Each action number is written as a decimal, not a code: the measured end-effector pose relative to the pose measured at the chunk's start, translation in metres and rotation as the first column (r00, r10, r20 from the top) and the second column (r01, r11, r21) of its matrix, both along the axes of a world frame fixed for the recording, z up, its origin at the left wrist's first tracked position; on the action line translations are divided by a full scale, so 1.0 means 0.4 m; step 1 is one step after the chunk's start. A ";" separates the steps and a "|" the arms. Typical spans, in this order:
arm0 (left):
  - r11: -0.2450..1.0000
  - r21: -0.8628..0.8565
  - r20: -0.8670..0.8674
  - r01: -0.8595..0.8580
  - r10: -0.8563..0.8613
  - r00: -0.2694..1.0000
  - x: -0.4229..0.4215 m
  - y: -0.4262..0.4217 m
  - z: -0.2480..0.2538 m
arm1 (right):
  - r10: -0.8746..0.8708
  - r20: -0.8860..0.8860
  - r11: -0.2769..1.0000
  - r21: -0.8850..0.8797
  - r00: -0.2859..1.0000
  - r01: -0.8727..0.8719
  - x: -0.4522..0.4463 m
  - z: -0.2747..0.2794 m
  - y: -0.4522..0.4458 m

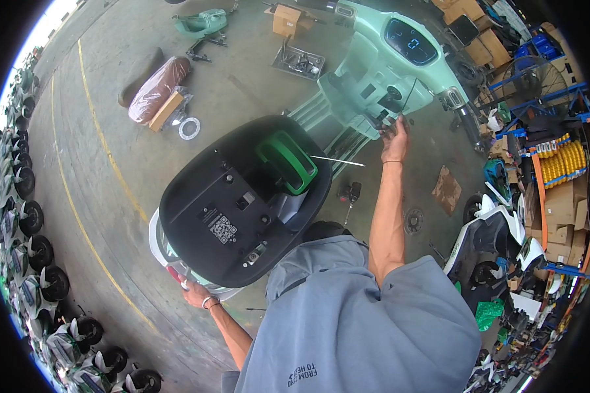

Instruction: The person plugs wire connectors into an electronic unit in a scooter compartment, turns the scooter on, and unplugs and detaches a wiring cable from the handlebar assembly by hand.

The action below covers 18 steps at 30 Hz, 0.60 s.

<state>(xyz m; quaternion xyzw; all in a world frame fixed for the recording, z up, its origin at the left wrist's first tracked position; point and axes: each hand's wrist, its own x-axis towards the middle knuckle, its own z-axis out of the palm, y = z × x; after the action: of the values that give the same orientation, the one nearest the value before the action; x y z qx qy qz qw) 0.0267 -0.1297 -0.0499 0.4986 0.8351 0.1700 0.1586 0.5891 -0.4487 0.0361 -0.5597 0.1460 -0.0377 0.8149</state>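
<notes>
Curling its fingers (400, 124) slightly apart, the right hand (394, 140) reaches to the front panel (346, 98) while the left hand (196, 295) bends by the tail light (174, 274), either grip unclear, seemingly steadying the mint scooter (367, 44) on the floor, and the next move calls for sure right-hand placement.

My one camera rides on my head, looking steeply down and forward from beside the scooter (236, 141), close above its black tub, with its handlebars farther off. The wide, round view bows at the edges, takes in my own shirt (373, 314) beside the scooter and reaches the floor (242, 59) beyond it.
</notes>
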 end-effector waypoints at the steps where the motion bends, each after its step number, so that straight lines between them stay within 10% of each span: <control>1: 1.000 -0.004 0.001 0.009 -0.009 1.000 0.000 -0.001 -0.001 | 0.001 -0.001 1.000 0.000 1.000 -0.001 0.001 -0.003 0.000; 18: 0.999 -0.034 0.038 0.024 -0.023 0.999 0.016 -0.009 0.032 | -0.013 -0.004 1.000 -0.019 1.000 0.013 -0.004 -0.004 0.000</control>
<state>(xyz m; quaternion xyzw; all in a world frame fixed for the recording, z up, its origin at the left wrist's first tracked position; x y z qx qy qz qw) 0.0332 -0.1332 -0.0373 0.5022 0.8288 0.1630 0.1850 0.5875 -0.4487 0.0347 -0.5664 0.1510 -0.0430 0.8090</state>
